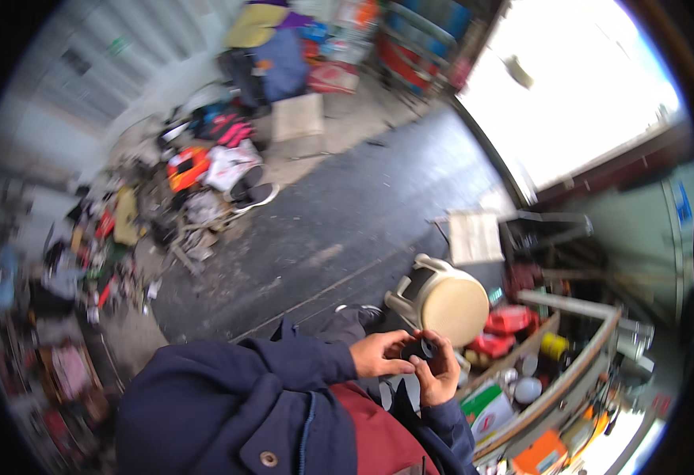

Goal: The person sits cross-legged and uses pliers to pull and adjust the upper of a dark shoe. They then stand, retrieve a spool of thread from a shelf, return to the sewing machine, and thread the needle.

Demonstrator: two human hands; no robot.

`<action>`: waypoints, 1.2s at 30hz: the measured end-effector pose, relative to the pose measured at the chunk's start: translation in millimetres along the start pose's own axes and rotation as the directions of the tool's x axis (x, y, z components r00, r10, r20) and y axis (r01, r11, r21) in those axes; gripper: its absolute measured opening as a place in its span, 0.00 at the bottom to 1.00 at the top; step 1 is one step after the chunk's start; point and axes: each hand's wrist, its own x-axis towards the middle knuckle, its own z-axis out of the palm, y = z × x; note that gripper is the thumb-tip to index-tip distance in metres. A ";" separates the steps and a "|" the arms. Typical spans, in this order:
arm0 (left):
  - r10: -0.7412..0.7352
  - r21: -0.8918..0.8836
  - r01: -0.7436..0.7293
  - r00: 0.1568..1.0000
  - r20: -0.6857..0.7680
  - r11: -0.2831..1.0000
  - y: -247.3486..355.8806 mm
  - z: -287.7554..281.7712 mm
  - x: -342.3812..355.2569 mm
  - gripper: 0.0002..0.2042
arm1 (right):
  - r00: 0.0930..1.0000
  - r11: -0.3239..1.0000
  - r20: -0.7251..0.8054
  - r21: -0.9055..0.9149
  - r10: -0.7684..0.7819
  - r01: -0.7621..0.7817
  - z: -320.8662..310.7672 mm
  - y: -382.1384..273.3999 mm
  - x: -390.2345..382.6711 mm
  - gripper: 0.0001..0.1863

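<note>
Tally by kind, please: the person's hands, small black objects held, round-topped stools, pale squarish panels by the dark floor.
Left hand and right hand: 2
Small black object: 1
Round-topped stool: 1
Pale squarish panels: 2
Total: 6

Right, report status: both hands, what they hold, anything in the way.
Left hand and right hand gripping small dark object. Object's kind unclear. Cream-topped stool just beyond hands; nothing seen blocking them.
</note>
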 end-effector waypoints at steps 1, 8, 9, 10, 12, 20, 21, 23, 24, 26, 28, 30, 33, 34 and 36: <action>0.035 -0.086 -0.039 0.999 -0.039 0.996 0.4 6.3 -15.5 0.26 | 0.998 0.999 0.040 -0.021 -0.048 0.049 10.2 -2.7 -5.2 0.27; 0.275 0.347 -0.143 0.889 -0.367 0.927 -7.1 4.0 -136.5 0.17 | 0.938 0.996 0.336 -0.052 0.081 -0.068 65.6 -8.1 -41.7 0.23; 0.304 0.387 -0.149 0.873 -0.381 0.910 -9.1 -1.2 -152.1 0.17 | 0.924 0.992 0.359 -0.052 0.128 -0.117 76.2 -8.1 -45.7 0.22; 0.383 0.430 -0.192 0.825 -0.417 0.882 -11.5 -4.6 -167.0 0.15 | 0.895 0.984 0.408 -0.068 0.178 -0.165 88.6 -8.4 -46.8 0.23; 0.460 0.340 -0.326 0.751 -0.473 0.882 -18.3 -14.2 -193.1 0.15 | 0.846 0.951 0.437 -0.176 0.307 -0.254 117.8 -9.2 -44.5 0.23; 0.466 0.365 -0.296 0.651 -0.599 0.883 -34.8 -98.7 -309.8 0.18 | 0.577 0.908 0.701 -0.341 0.419 -0.244 276.4 -24.2 -8.4 0.22; 0.475 0.371 -0.302 0.646 -0.598 0.878 -36.7 -114.6 -330.9 0.18 | 0.542 0.898 0.716 -0.358 0.441 -0.256 305.8 -21.9 -4.8 0.22; 0.526 0.440 -0.295 0.571 -0.631 0.848 -40.6 -149.5 -377.9 0.20 | 0.474 0.873 0.733 -0.408 0.488 -0.269 374.1 -13.6 0.7 0.24; 0.531 0.444 -0.293 0.533 -0.659 0.846 -42.6 -165.9 -404.9 0.21 | 0.442 0.859 0.737 -0.429 0.511 -0.279 412.9 -9.1 1.8 0.24; 0.448 0.293 -0.346 0.579 -0.681 0.891 -47.1 -196.0 -458.3 0.22 | 0.318 0.822 0.760 -0.504 0.567 -0.264 487.8 -4.3 4.1 0.25; 0.486 0.329 -0.395 0.412 -0.771 0.858 -50.3 -220.4 -512.5 0.21 | 0.212 0.843 0.817 -0.510 0.537 -0.171 563.2 0.4 -0.7 0.27; 0.470 0.274 -0.520 0.292 -0.833 0.809 -49.7 -234.4 -564.0 0.22 | 0.167 0.825 0.813 -0.522 0.558 -0.217 633.2 -0.9 -9.0 0.29; 0.447 0.353 -0.555 0.038 -0.894 0.753 -49.2 -230.7 -629.7 0.27 | -0.004 0.759 0.859 -0.455 0.512 -0.466 717.1 -5.8 -25.9 0.33; 0.423 0.336 -0.590 0.012 -0.906 0.735 -49.5 -229.0 -648.7 0.28 | -0.016 0.764 0.854 -0.473 0.520 -0.439 740.5 -5.8 -31.7 0.35; 0.360 0.302 -0.658 -0.049 -0.931 0.690 -51.2 -223.9 -680.4 0.31 | -0.127 0.724 0.853 -0.501 0.507 -0.475 783.3 -3.0 -41.0 0.38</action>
